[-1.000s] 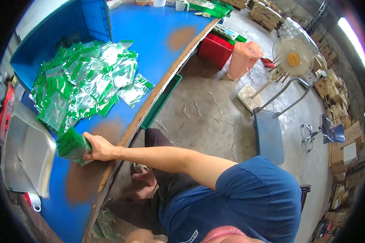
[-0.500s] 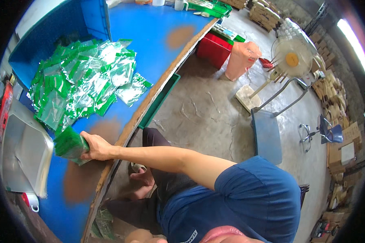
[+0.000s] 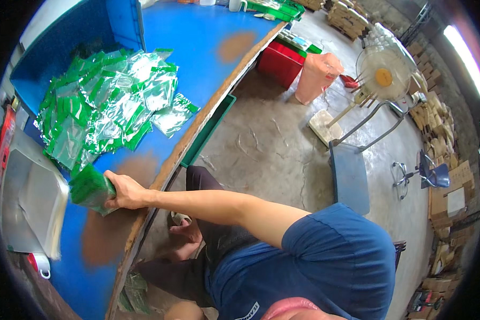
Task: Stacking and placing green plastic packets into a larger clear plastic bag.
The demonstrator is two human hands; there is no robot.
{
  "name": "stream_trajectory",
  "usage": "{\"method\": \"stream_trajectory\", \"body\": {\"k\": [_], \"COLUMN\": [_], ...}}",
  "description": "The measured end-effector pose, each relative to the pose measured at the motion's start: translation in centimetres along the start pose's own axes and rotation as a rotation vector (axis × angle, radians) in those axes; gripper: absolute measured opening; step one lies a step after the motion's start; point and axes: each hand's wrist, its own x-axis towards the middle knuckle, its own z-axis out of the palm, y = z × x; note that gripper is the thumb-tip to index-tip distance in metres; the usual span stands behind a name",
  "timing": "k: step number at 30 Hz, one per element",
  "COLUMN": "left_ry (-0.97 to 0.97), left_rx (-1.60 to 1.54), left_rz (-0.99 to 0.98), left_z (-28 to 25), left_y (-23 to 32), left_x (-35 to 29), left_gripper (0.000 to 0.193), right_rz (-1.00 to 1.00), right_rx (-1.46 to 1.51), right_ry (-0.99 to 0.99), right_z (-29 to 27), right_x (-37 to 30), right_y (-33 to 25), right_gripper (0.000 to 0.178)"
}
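Note:
My right hand [image 3: 127,190] is closed around one end of a thick stack of green and clear plastic bags [image 3: 92,188]. It holds the stack low over the near part of the blue tabletop [image 3: 189,37]. Beyond it, a large loose heap of flat, shiny plastic bags with green edges [image 3: 109,101] spills from a blue bin [image 3: 64,53] lying open toward the table. My left hand is out of view; only a patch of bare skin, seemingly the left arm, shows at the lower edge.
A clear-sided plastic box [image 3: 32,197] and a red-and-white cup [image 3: 39,265] stand at the left. Under the table's worn wooden edge is a green crate [image 3: 210,130]. On the floor are a red bin [image 3: 280,64], a fan [image 3: 383,77] and a blue trolley [image 3: 349,176].
Very little differs. My right hand keeps its grip on the bag stack, which sits almost where it was. The bare skin at the lower edge has shifted slightly.

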Motion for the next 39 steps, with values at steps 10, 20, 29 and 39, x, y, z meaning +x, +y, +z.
{"method": "stream_trajectory", "body": {"k": [10, 20, 29, 39], "left_ry": [0.849, 0.916, 1.209, 1.370], "left_rx": [1.496, 1.395, 0.779, 0.376], "left_rz": [0.225, -0.430, -0.487, -0.447], "left_z": [-7.6, -17.7, -12.8, -12.6], "left_y": [6.0, 11.5, 4.6, 2.8], "left_x": [-3.6, -11.6, -14.0, -17.2], "left_gripper": [0.111, 0.078, 0.067, 0.045], "right_rz": [-0.097, -0.177, 0.183, 0.117], "right_rx": [-0.065, 0.173, -0.129, -0.538], "right_ry": [0.012, -0.326, -0.941, -0.064], "right_z": [-0.7, -1.7, -7.0, -8.8], "right_x": [-0.9, -2.3, -2.8, -3.7], "right_y": [-2.1, -2.5, -4.2, -2.5], "right_gripper": [0.061, 0.056, 0.063, 0.083]}}
